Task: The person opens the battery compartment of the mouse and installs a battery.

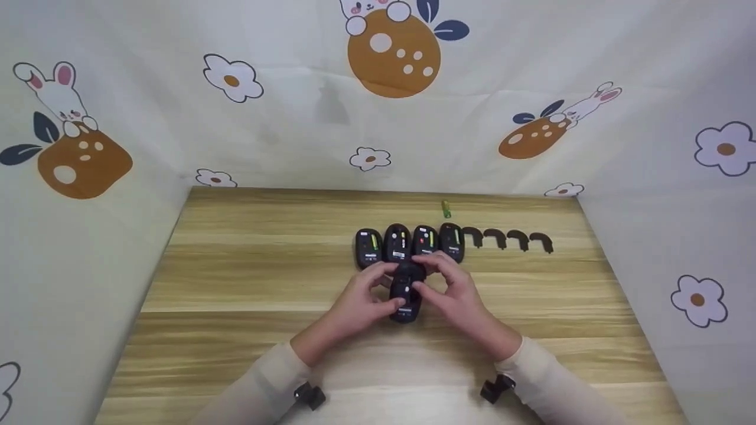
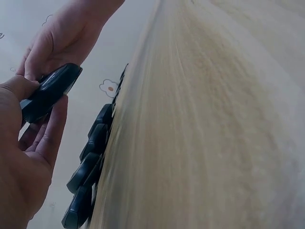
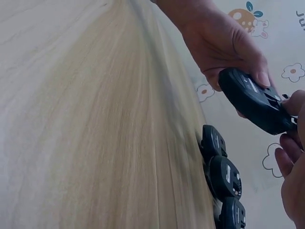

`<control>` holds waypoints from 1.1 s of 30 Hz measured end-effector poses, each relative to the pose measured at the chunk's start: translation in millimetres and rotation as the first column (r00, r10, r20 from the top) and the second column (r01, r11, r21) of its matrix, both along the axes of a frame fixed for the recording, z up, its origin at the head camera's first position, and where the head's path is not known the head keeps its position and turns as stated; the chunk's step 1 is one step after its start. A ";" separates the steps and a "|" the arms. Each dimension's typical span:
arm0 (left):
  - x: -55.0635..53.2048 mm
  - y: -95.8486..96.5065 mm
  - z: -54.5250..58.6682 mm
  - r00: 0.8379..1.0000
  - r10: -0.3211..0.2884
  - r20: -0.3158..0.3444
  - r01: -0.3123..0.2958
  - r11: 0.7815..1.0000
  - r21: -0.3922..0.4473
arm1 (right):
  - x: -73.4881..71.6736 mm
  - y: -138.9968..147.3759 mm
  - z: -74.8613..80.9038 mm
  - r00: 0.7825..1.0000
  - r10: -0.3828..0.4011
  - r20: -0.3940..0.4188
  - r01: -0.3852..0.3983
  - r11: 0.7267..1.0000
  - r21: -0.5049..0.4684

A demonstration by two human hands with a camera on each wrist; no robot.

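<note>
A black computer mouse (image 1: pixel 404 313) is held underside up above the table. My left hand (image 1: pixel 369 295) grips it from the left, its thumb on the label end; the left wrist view shows the mouse (image 2: pixel 50 93) side-on between thumb and fingers. At the far end my right hand (image 1: pixel 458 289) pinches a dark curved piece that looks like the battery cover (image 1: pixel 409 269). In the right wrist view my right hand (image 3: pixel 293 157) has its thumb and fingers at that end, which they partly hide. The cover appears partly lifted from the mouse.
Several black mice (image 1: pixel 369 248) lie underside up in a row just beyond the hands, with batteries in their bays. To their right is a row of curved black covers (image 1: pixel 495 237). A green battery (image 1: pixel 446 209) lies behind. Patterned cloth walls (image 1: pixel 283 136) enclose the wooden table (image 1: pixel 236 265).
</note>
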State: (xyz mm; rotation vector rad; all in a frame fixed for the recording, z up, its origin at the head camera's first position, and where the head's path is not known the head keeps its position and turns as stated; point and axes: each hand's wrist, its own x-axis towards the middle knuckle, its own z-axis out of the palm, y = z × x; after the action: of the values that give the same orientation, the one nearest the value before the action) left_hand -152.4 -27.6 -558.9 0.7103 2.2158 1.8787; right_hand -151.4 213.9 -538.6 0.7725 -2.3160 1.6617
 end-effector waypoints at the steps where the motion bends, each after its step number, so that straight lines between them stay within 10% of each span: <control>1: 0.2 0.0 0.0 1.000 -0.003 0.004 0.003 1.000 -0.003 | -0.1 0.4 1.2 1.000 -0.002 0.008 0.002 1.000 -0.015; 11: 0.9 0.5 0.9 0.999 -0.031 0.027 0.032 0.999 -0.029 | -5.8 22.7 9.6 0.963 -0.064 0.261 0.131 0.960 -0.247; 33: -0.6 0.0 1.2 0.999 -0.011 0.044 0.012 1.000 -0.021 | -32.4 117.7 8.8 0.925 -0.200 0.323 0.219 0.976 -0.022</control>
State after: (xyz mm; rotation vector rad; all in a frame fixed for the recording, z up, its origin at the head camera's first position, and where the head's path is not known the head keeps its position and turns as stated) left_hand -153.0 -27.6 -557.7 0.6698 2.1965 1.8447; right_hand -183.8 331.6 -529.8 0.2426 -2.4382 1.8571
